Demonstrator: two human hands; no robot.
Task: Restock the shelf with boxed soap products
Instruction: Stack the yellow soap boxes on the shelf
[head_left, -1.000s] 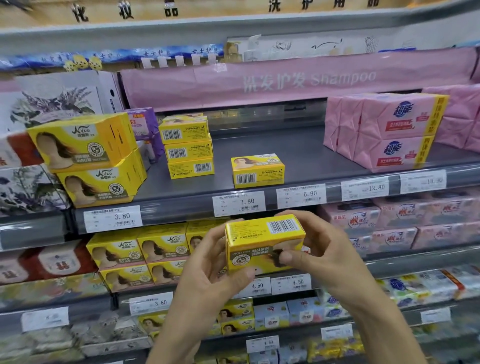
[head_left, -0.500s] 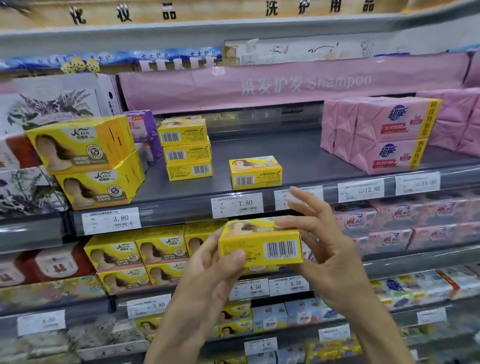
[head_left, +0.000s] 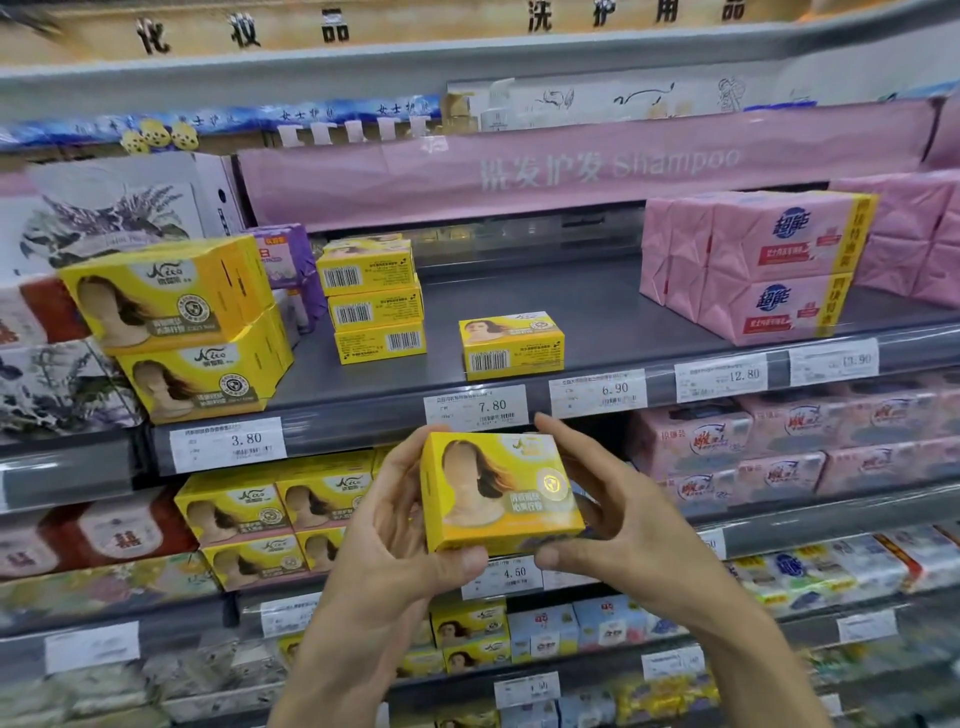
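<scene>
Both hands hold a yellow soap box (head_left: 498, 493) in front of the shelf edge, its picture face turned toward me. My left hand (head_left: 384, 525) grips its left side and bottom corner with the thumb. My right hand (head_left: 613, 514) pinches its right side, thumb under the lower edge. On the grey shelf (head_left: 597, 312) above stands a single matching yellow box (head_left: 511, 345). Left of it is a stack of three yellow boxes (head_left: 374, 301), barcodes facing out.
Two larger yellow boxes (head_left: 176, 322) are stacked at the shelf's left end. Pink soap packs (head_left: 753, 265) fill the right end. Price tags (head_left: 475, 408) line the shelf rail. Lower shelves hold more yellow boxes (head_left: 270, 514) and pink packs (head_left: 779, 452).
The hands have turned the box over: its barcode side faced me before, now the picture face does. The box sits slightly lower and closer.
</scene>
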